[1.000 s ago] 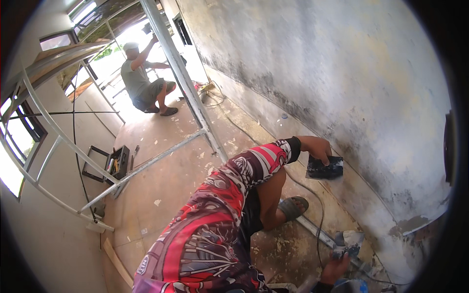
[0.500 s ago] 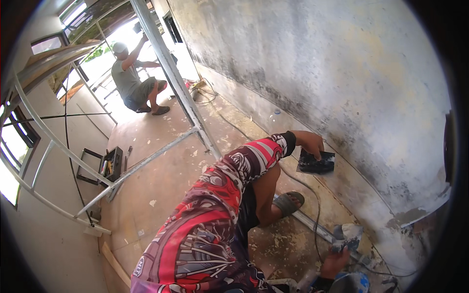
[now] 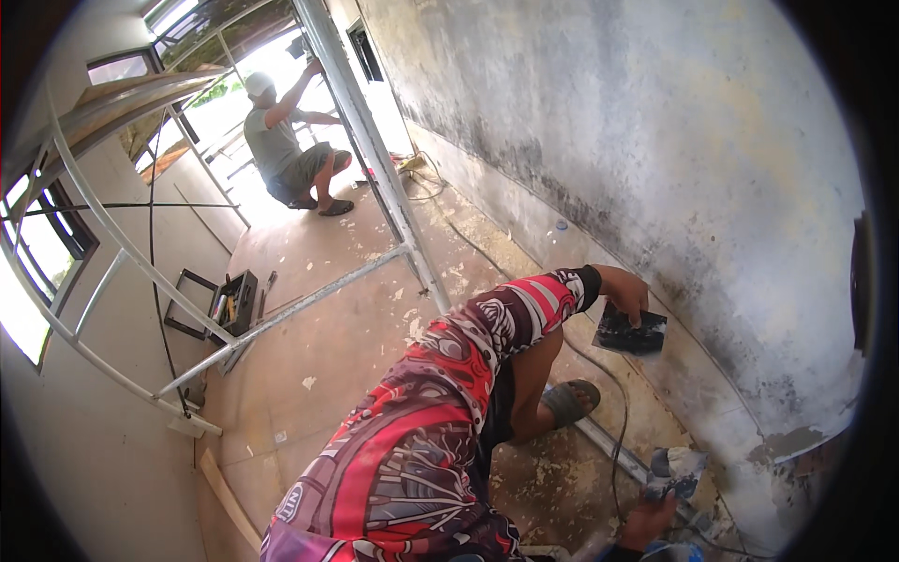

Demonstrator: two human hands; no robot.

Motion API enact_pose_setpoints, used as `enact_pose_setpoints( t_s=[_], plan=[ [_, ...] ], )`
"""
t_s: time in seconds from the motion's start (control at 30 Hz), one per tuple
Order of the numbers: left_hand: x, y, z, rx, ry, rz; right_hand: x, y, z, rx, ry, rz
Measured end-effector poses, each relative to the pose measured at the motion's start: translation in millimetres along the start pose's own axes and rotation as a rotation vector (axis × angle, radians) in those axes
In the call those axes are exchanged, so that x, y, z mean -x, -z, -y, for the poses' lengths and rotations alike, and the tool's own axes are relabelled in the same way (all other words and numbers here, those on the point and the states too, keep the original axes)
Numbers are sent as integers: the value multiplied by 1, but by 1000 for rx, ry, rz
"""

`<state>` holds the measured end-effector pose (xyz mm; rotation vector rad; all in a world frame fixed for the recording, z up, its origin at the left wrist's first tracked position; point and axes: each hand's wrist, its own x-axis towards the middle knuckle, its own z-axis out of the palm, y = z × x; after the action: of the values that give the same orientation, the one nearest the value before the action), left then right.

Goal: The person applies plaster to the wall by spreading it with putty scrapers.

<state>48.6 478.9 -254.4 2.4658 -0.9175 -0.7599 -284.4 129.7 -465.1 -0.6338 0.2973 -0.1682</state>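
My left arm, in a red and grey patterned sleeve (image 3: 412, 403), reaches out to the foot of the stained wall. My left hand (image 3: 626, 292) is closed on a dark, square putty knife (image 3: 629, 332) with pale smears on its blade, held close to the wall's base. Lower in the view, my right hand (image 3: 648, 521) grips a second putty knife (image 3: 676, 470), its blade coated with grey-white paste. The two blades are apart. Below my right hand, a blue-marked container (image 3: 682, 551) shows only in part.
A stained wall (image 3: 599, 122) runs along the right. A cable (image 3: 620, 398) lies on the floor near my sandalled foot (image 3: 571, 403). Metal scaffolding (image 3: 375, 159) stands to the left, beside a toolbox (image 3: 242, 298). Farther off, another person (image 3: 286, 150) squats with one arm raised.
The whole view has shifted, so the room and my hands appear farther right and lower. Both hands keep their putty knives. Less of the blue-marked container shows at the bottom.
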Motion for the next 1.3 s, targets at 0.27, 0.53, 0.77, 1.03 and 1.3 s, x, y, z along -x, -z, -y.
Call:
enact_pose_setpoints(
  t_s=[0.27,0.53,0.77,1.03,1.3],
  plan=[
    [-5,-1,-4,26,11,9,0,8,1,-2,43,19],
    [-4,-3,0,26,2,40,0,3,-3,18,82,-16],
    [-4,-4,2,45,11,19,0,1,-1,23,53,-21],
    [-6,-4,0,16,-7,17,-1,6,-1,17,64,-15],
    [-7,-4,-2,2,-24,23,3,6,1,20,46,-48]
  ],
)
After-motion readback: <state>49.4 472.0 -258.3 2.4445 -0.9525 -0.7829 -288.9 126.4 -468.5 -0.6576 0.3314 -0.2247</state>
